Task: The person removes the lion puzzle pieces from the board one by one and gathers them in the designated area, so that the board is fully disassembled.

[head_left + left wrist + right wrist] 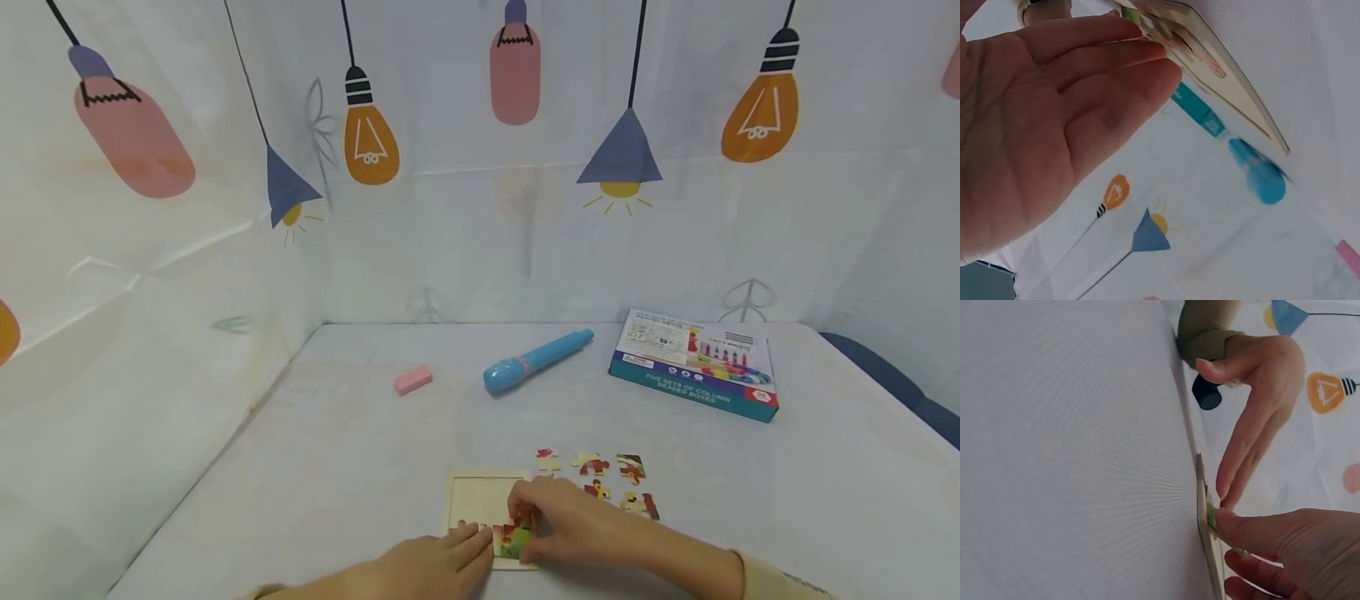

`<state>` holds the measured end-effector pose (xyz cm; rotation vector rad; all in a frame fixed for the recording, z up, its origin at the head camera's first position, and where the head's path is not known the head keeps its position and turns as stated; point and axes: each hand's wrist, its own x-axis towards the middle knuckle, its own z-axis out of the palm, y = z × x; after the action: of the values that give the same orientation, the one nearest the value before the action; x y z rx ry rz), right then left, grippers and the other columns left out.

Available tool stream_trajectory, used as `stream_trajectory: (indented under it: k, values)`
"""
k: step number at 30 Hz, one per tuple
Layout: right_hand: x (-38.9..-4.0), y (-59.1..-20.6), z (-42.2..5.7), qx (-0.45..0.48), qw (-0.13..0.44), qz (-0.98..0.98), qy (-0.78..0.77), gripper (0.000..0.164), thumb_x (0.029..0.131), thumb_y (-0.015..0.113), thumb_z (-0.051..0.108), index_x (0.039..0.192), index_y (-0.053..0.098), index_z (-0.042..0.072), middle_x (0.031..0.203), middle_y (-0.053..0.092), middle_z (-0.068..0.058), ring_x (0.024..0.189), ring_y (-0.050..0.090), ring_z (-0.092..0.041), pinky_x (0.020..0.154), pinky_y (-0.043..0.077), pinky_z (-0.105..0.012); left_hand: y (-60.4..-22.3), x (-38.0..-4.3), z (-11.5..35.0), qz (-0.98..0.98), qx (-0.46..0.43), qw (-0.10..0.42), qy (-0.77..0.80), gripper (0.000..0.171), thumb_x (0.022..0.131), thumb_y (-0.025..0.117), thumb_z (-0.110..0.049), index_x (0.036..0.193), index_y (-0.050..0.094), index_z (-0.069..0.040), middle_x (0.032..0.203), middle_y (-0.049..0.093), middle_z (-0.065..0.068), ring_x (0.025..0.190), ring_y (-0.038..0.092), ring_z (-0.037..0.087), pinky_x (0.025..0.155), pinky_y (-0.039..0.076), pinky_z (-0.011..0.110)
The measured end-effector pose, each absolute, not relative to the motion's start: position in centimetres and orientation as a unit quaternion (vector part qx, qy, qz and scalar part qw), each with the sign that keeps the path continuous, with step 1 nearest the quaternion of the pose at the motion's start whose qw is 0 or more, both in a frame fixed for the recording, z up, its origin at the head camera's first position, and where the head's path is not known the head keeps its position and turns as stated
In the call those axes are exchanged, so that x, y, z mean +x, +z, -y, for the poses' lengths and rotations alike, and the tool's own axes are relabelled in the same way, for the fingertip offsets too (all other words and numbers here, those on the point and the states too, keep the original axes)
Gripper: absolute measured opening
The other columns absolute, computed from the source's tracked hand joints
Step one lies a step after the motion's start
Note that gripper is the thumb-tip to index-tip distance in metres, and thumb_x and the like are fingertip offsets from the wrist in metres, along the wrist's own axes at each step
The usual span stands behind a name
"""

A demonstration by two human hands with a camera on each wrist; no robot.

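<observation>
A shallow wooden puzzle tray [489, 477] lies on the white table, with puzzle pieces along its near side. My left hand [441, 560] reaches over the tray's near left part, fingers straight and side by side, the tips resting on the pieces there. In the left wrist view its palm and straight fingers [1116, 94] show beside the tray. At the tray's near right corner, my right hand [573, 523] pinches a green puzzle piece [1212, 516] between thumb and fingers. That piece sits tilted close over the tray in the right wrist view.
Several loose puzzle pieces [632, 468] lie right of the tray, some partly behind the right hand. Farther back are a pink block [412, 380], a blue microphone-shaped object [536, 361] and a flat teal box [693, 364]. A lamp-patterned white curtain [450, 250] closes off the back.
</observation>
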<state>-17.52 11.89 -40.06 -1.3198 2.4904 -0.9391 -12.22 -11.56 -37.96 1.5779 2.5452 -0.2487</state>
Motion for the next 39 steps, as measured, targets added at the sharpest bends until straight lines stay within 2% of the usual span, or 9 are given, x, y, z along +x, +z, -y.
stream_trajectory:
  k: [2,10,17,22,24,27,31,35,39]
  values:
    - [-17.5,-40.0,-11.9,-0.447,0.084,-0.834,-0.313,0.029,0.076,0.075,0.025,0.093,0.051,0.022,0.082,0.049,0.018,0.075,0.047,0.001,0.067,0.043,-0.017,-38.6,-12.0,11.6,-0.837,0.540,0.020,-0.091,0.056,0.095,0.038,-0.048,0.128,0.051,-0.005,0.131,0.050,0.007,0.119,0.047,0.016,0.074,0.046,0.016]
    - [-17.6,-40.2,-12.0,-0.459,0.079,-0.828,-0.312,0.028,0.078,0.074,0.019,0.094,0.051,0.021,0.083,0.050,0.018,0.075,0.048,0.003,0.068,0.044,-0.017,-40.3,-11.3,11.3,-0.827,0.546,-0.062,-0.117,0.047,0.096,0.040,-0.043,0.121,0.057,-0.008,0.125,0.055,0.005,0.110,0.054,0.014,0.068,0.045,0.011]
    - [-17.7,-40.3,-12.0,-0.463,0.086,-0.822,-0.321,0.026,0.079,0.072,0.017,0.094,0.051,0.019,0.083,0.051,0.018,0.074,0.049,0.003,0.066,0.044,-0.016,-40.6,-11.1,11.3,-0.777,0.572,-0.220,-0.144,0.036,0.095,0.046,-0.040,0.108,0.063,-0.012,0.113,0.062,0.000,0.092,0.061,0.017,0.058,0.044,0.011]
    - [-17.7,-40.3,-11.9,-0.471,0.086,-0.818,-0.319,0.026,0.080,0.072,0.017,0.095,0.051,0.019,0.081,0.050,0.017,0.073,0.048,0.003,0.065,0.044,-0.016,-40.5,-11.2,11.5,-0.767,0.581,-0.244,-0.126,0.035,0.095,0.046,-0.039,0.106,0.064,-0.011,0.110,0.063,0.001,0.089,0.062,0.016,0.057,0.043,0.009]
    - [-17.7,-40.3,-11.9,-0.472,0.089,-0.817,-0.320,0.026,0.080,0.071,0.018,0.095,0.050,0.020,0.080,0.049,0.017,0.072,0.048,0.003,0.065,0.044,-0.016,-40.5,-11.2,11.4,-0.770,0.580,-0.236,-0.122,0.035,0.094,0.047,-0.039,0.106,0.064,-0.011,0.109,0.063,0.001,0.089,0.063,0.016,0.057,0.043,0.009]
    - [-17.7,-40.4,-12.0,-0.474,0.091,-0.815,-0.321,0.023,0.083,0.069,0.018,0.096,0.050,0.020,0.079,0.049,0.016,0.071,0.047,0.003,0.063,0.044,-0.016,-40.4,-11.1,11.2,-0.815,0.561,-0.109,-0.095,0.042,0.095,0.043,-0.043,0.118,0.057,-0.011,0.119,0.059,0.003,0.099,0.060,0.020,0.063,0.046,0.014]
    - [-17.8,-40.4,-12.0,-0.479,0.088,-0.811,-0.323,0.017,0.086,0.064,0.020,0.096,0.051,0.021,0.078,0.048,0.016,0.070,0.046,0.002,0.062,0.043,-0.016,-40.0,-11.1,10.8,-0.869,0.488,0.053,-0.058,0.052,0.095,0.036,-0.049,0.133,0.044,-0.014,0.130,0.051,0.000,0.109,0.055,0.024,0.069,0.048,0.023]
    - [-17.8,-40.3,-12.1,-0.483,0.087,-0.810,-0.323,0.014,0.088,0.062,0.020,0.097,0.051,0.020,0.081,0.050,0.018,0.071,0.047,0.003,0.063,0.044,-0.016,-39.9,-11.0,10.6,-0.872,0.481,0.047,-0.072,0.051,0.094,0.038,-0.049,0.131,0.047,-0.015,0.129,0.052,-0.002,0.106,0.056,0.024,0.065,0.048,0.021]
    - [-17.8,-40.1,-12.0,-0.477,0.095,-0.812,-0.323,0.014,0.088,0.062,0.019,0.097,0.052,0.020,0.082,0.052,0.018,0.072,0.048,0.004,0.064,0.045,-0.016,-40.0,-11.0,10.7,-0.877,0.472,0.042,-0.080,0.050,0.093,0.038,-0.051,0.129,0.049,-0.018,0.127,0.053,0.005,0.107,0.056,0.020,0.064,0.048,0.020]
